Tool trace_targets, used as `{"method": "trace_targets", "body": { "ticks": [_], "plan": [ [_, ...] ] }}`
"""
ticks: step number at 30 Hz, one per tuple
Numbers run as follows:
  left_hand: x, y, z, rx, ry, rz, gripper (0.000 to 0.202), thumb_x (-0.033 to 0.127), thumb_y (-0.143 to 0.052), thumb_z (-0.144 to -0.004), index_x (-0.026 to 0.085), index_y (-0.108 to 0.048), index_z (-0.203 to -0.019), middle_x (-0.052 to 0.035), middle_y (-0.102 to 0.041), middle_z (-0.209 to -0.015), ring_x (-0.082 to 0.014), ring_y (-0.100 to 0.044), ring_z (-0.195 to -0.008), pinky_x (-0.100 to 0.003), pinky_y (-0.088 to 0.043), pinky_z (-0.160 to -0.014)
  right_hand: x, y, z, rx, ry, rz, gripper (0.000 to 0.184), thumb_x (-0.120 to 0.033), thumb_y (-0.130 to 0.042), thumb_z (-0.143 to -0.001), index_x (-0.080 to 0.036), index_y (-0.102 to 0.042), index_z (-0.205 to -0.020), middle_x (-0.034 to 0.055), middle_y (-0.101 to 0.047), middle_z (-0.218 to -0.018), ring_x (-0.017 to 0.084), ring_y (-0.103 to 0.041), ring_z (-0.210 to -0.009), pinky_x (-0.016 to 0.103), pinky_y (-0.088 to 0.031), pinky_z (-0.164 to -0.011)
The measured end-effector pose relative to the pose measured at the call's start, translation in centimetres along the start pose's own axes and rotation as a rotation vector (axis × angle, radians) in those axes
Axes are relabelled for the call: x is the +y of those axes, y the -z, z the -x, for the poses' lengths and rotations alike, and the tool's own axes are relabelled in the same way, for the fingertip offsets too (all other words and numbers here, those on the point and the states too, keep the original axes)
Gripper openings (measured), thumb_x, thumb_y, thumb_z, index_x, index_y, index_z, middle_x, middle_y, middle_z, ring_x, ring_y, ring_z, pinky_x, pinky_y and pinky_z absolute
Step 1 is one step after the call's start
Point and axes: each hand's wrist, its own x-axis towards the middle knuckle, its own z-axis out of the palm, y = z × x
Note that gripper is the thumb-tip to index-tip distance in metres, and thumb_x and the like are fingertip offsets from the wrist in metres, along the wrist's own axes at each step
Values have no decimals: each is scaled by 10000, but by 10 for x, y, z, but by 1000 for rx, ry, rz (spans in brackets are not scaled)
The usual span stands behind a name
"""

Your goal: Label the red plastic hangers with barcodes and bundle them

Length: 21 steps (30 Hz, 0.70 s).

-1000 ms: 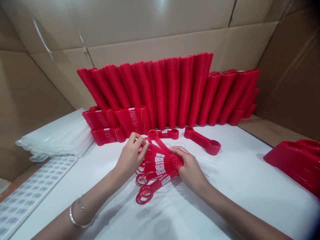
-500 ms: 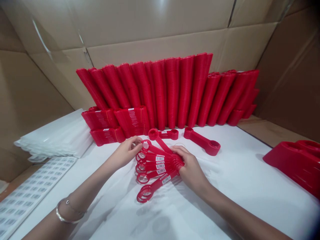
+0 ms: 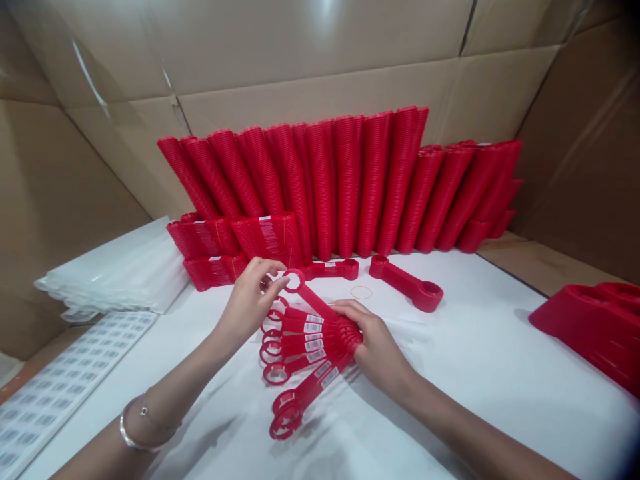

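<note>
A fan of flat red plastic strips with ring ends [image 3: 305, 347] is gripped at its right end by my right hand [image 3: 377, 337]. Several of the strips carry white barcode labels [image 3: 314, 337], and their free rings spread out to the left. My left hand [image 3: 255, 290] has thumb and forefinger at the ring of the topmost strip [image 3: 315, 297], which angles up away from the others. Just behind the fan lies a small stack of the same strips [image 3: 333, 269], its left part beside the raised ring.
Tall stacks of red strips [image 3: 323, 193] line the cardboard wall [image 3: 310, 47]. Banded bundles [image 3: 207, 243] sit at left, near clear plastic bags [image 3: 120, 267] and a barcode label sheet [image 3: 65, 393]. A thin band [image 3: 361, 292], another stack [image 3: 407, 285] and more red pieces [image 3: 590, 327] lie rightward.
The fan has shifted slightly left and toward me, its lower strips swinging down. The topmost strip now angles less steeply, with my left fingers at its ring; the thin band shows more fully.
</note>
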Motion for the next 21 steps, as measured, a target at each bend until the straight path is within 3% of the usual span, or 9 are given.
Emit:
{"method": "trace_targets", "body": {
  "ticks": [3, 9, 11, 15, 19, 21],
  "plan": [
    [2, -1, 3, -38, -7, -59, 180, 358, -486, -815, 181, -513, -817, 5, -536, -742, -116, -492, -628, -233, -394, -567, 0, 1, 0, 39, 1, -4, 462, 6, -442, -686, -214, -600, -1060, 50, -558, -1095, 174, -529, -996, 313, -425, -877],
    [22, -6, 15, -480, -335, -354, 264, 311, -332, -895, 199, -566, -948, -42, -623, -873, -192, -545, -836, -340, -382, -770, 0, 4, -1, 65, 29, 17, 525, 42, -418, -652, -223, -588, -1073, 47, -557, -1079, 179, -529, -990, 325, -425, -871],
    [29, -9, 22, -578, -380, -410, 286, 367, -350, -882, 196, -546, -1000, -57, -626, -887, -217, -550, -844, -368, -374, -786, 0, 3, 0, 65, 36, 22, 531, 42, -416, -643, -224, -588, -1069, 49, -555, -1076, 181, -526, -993, 329, -420, -878],
    [37, -8, 34, -646, -285, -375, 454, 552, -485, -747, 180, -522, -1005, -73, -610, -908, -248, -547, -821, -378, -388, -764, 0, 3, 0, 63, 49, 18, 525, 57, -396, -616, -210, -599, -1020, 46, -563, -1052, 179, -521, -1000, 335, -399, -907],
    [41, -2, 38, -733, -165, -262, 370, 501, -348, -828, 192, -551, -834, -39, -605, -792, -202, -544, -727, -321, -401, -681, 0, 3, 1, 38, 46, 26, 526, 60, -387, -624, -224, -598, -1013, 32, -561, -1053, 162, -527, -987, 310, -411, -887],
    [43, -1, 41, -753, -133, -284, 415, 560, -390, -784, 195, -552, -897, -51, -609, -855, -220, -550, -763, -323, -410, -668, 1, 2, 1, 37, 51, 37, 534, 61, -390, -621, -226, -595, -1022, 31, -560, -1055, 160, -529, -985, 306, -416, -882]
  ]
}}
